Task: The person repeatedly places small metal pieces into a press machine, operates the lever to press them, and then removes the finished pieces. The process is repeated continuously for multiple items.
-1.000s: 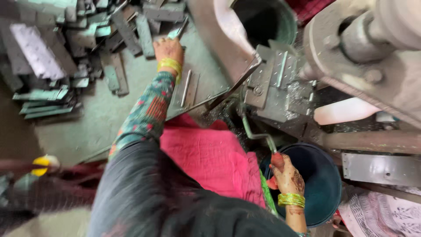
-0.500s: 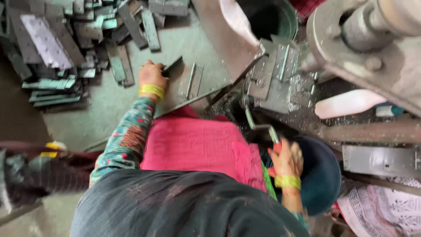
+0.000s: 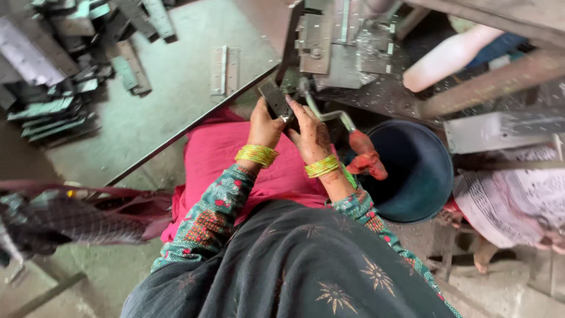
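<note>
My left hand [image 3: 265, 125] and my right hand [image 3: 309, 131] are both closed on one flat grey metal hinge piece [image 3: 274, 100], held close in front of the press machine [image 3: 338, 44]. Yellow bangles ring both wrists. The machine's bent lever with a red cloth-wrapped handle [image 3: 368, 159] hangs free just right of my right hand. Another flat hinge [image 3: 225, 69] lies on the grey table [image 3: 170, 112] to the left.
A heap of grey metal hinge pieces [image 3: 65, 65] covers the table's far left. A dark blue bucket [image 3: 412, 171] stands under the machine at my right. A pink cloth [image 3: 212, 159] lies over my lap. Patterned fabric [image 3: 518, 200] is at the right edge.
My left hand came back from the table with a hinge piece. My right hand let go of the red lever handle and joined the left on the piece at the machine.
</note>
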